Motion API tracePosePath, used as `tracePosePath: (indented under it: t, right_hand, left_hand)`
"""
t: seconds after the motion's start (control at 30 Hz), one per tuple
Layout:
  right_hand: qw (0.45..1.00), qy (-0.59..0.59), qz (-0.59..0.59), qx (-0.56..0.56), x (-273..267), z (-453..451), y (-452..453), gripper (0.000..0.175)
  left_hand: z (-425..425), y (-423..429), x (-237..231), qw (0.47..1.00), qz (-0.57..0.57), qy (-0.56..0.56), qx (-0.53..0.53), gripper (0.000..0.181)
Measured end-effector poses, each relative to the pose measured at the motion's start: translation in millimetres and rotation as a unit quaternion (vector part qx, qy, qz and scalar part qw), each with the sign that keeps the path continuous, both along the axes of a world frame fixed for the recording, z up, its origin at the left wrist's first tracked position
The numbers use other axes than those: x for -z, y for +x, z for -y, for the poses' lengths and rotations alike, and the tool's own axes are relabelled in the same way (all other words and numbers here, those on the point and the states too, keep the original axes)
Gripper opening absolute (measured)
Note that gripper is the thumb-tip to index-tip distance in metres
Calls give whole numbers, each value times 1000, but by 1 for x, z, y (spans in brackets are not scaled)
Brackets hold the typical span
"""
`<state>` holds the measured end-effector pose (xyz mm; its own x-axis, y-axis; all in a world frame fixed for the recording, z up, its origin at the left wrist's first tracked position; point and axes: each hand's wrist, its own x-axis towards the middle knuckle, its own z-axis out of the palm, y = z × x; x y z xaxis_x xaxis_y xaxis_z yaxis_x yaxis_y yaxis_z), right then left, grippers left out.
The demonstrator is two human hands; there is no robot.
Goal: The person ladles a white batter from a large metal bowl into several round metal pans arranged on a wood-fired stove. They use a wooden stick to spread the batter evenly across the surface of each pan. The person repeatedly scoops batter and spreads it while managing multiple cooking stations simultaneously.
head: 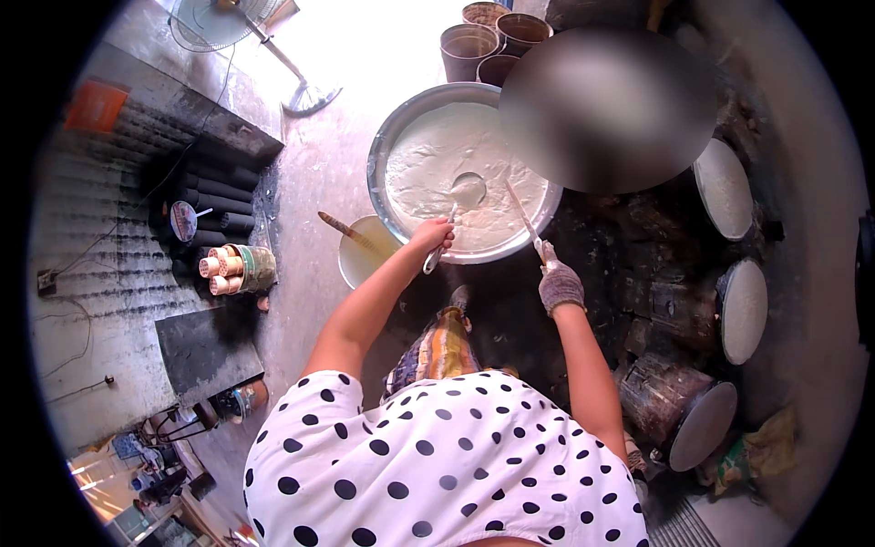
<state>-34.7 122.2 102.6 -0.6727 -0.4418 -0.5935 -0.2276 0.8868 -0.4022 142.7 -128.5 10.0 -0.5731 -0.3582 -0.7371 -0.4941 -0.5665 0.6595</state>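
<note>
A wide metal basin (383, 225) stands before me, filled with a thick off-white batter-like mixture (437, 150). My left hand (434, 234) is bare and grips the handle of a metal ladle (468, 191), whose bowl sits in the mixture near the basin's middle. In a knitted glove, my right hand (562, 282) holds a long thin spatula-like tool (525, 213). Its blade reaches over the basin's right side, coated in whitish residue; whether the tip touches the mixture I cannot tell.
Left of the basin, a bucket (350, 263) of yellowish liquid holds a wooden-handled tool (342, 227). Several dark pots (469, 55) stand behind. Drum-like stoves (666, 390) with pale round tops (745, 311) line the right. Black briquettes (222, 188) and a fan (304, 92) are at left. A blurred oval hides the upper right.
</note>
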Motion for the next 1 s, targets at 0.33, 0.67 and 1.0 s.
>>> tracePosePath:
  t: [0.33,0.67,1.0]
  right_hand:
    - [991,-121,46,-16,52,-3,44,40]
    - [888,-318,256,213,-12,11,92,51]
    - [850,-492,114,148,-195,20,24,36]
  left_hand:
    - [16,-10,70,952,76,-235,179,23]
    - [-38,-66,-107,975,-115,110,-155,11]
    - [34,-52,-330,943,-274,-188,-33,38]
